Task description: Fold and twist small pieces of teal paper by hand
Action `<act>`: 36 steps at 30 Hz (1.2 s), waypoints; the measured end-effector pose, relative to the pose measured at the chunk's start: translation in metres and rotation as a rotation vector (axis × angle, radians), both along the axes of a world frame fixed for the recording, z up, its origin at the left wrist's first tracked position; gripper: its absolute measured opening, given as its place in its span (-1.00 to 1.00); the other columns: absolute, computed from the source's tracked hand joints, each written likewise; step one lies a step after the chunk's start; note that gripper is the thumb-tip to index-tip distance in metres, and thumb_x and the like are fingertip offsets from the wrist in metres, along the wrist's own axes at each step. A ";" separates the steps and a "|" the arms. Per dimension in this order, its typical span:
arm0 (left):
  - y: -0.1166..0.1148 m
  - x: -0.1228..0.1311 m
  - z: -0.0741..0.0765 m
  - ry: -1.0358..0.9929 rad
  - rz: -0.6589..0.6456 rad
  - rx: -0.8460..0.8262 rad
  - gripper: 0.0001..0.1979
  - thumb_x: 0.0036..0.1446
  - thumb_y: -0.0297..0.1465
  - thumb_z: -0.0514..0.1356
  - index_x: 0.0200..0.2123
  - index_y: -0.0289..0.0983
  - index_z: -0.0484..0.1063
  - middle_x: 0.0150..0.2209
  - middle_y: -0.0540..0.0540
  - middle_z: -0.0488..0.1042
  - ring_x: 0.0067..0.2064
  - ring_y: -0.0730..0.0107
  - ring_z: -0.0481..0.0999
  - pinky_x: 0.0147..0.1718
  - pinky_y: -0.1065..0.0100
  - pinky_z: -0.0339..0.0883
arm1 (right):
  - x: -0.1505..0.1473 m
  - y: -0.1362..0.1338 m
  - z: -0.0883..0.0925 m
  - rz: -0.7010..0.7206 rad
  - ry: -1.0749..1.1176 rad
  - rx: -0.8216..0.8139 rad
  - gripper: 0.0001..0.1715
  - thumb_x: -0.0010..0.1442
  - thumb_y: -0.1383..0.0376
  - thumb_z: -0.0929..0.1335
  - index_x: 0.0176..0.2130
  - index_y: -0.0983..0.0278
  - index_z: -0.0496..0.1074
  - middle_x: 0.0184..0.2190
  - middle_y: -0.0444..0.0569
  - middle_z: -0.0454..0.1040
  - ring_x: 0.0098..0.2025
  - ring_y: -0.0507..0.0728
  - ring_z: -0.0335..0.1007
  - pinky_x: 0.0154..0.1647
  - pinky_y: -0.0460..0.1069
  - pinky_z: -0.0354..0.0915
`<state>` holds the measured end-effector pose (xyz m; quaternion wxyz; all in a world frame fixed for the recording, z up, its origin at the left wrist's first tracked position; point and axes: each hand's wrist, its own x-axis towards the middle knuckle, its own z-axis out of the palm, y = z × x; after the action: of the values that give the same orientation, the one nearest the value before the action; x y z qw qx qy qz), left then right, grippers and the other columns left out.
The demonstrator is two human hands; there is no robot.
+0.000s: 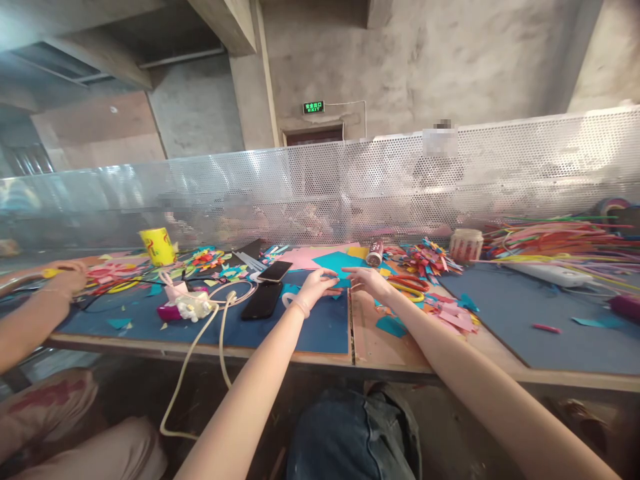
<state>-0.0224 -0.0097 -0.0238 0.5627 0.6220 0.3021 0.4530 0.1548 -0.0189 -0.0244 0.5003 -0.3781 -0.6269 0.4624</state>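
At the counter, I observe left hand and right hand near blue paper, but cannot tell whether either grip grasps it.

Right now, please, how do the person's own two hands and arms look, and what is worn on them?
The left hand has a pale looped band at its wrist. The right hand shows none. Neither side shows a glove or sleeve.

A craft workshop with bare concrete walls and a lit exit sign above a doorway. Coloured paper and thin strips litter a long workbench backed by a perforated metal screen; another person sits at it.
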 end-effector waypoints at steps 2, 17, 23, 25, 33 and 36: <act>0.000 0.000 0.000 0.022 0.008 0.002 -0.76 -0.07 -0.47 0.23 -0.31 -0.37 0.27 -0.48 -0.08 0.45 -0.44 0.36 0.52 -0.35 0.30 0.41 | 0.000 0.003 -0.003 -0.037 -0.030 0.004 -0.62 0.01 0.27 0.32 -0.15 0.36 0.42 -0.39 0.00 0.47 -0.45 0.01 0.37 -0.43 -0.07 0.37; 0.002 0.002 -0.001 0.084 0.036 0.013 -0.76 -0.12 -0.48 0.26 -0.35 -0.37 0.29 -0.49 -0.05 0.45 -0.43 0.35 0.51 -0.34 0.26 0.41 | 0.001 0.015 -0.013 -0.079 -0.183 0.166 -0.69 -0.14 0.19 0.42 -0.40 0.36 0.47 -0.57 -0.09 0.44 -0.54 -0.01 0.34 -0.45 -0.09 0.32; 0.000 0.003 0.001 0.090 0.045 0.025 -0.77 -0.12 -0.51 0.25 -0.35 -0.37 0.28 -0.49 -0.05 0.45 -0.43 0.36 0.51 -0.37 0.30 0.42 | 0.003 0.021 -0.019 -0.077 -0.191 0.188 -0.68 -0.14 0.18 0.42 -0.39 0.37 0.46 -0.56 -0.09 0.44 -0.53 -0.01 0.35 -0.45 -0.10 0.32; 0.000 0.003 0.001 0.089 0.045 0.032 -0.77 -0.12 -0.50 0.26 -0.35 -0.37 0.28 -0.50 -0.04 0.45 -0.44 0.37 0.51 -0.39 0.32 0.42 | 0.002 0.020 -0.019 -0.074 -0.189 0.176 -0.69 -0.14 0.19 0.42 -0.38 0.36 0.46 -0.55 -0.09 0.45 -0.53 -0.01 0.35 -0.45 -0.10 0.33; 0.003 0.002 -0.001 0.040 0.061 -0.003 -0.76 -0.12 -0.42 0.27 -0.34 -0.39 0.35 -0.44 -0.11 0.48 -0.41 0.36 0.51 -0.28 0.25 0.41 | -0.002 0.009 -0.010 -0.094 -0.119 0.089 -0.69 -0.20 0.24 0.47 -0.42 0.37 0.44 -0.62 -0.13 0.44 -0.56 -0.02 0.35 -0.48 -0.11 0.33; 0.005 0.001 -0.002 0.003 0.062 -0.045 -0.77 -0.08 -0.35 0.25 -0.36 -0.39 0.37 -0.41 -0.13 0.49 -0.36 0.33 0.52 -0.23 0.24 0.39 | -0.002 0.005 -0.006 -0.114 -0.086 0.060 -0.69 -0.21 0.26 0.47 -0.41 0.38 0.44 -0.61 -0.11 0.44 -0.55 -0.02 0.36 -0.48 -0.12 0.34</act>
<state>-0.0214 -0.0049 -0.0259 0.5616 0.6002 0.3324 0.4624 0.1527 -0.0137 -0.0305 0.5095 -0.4177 -0.6389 0.3971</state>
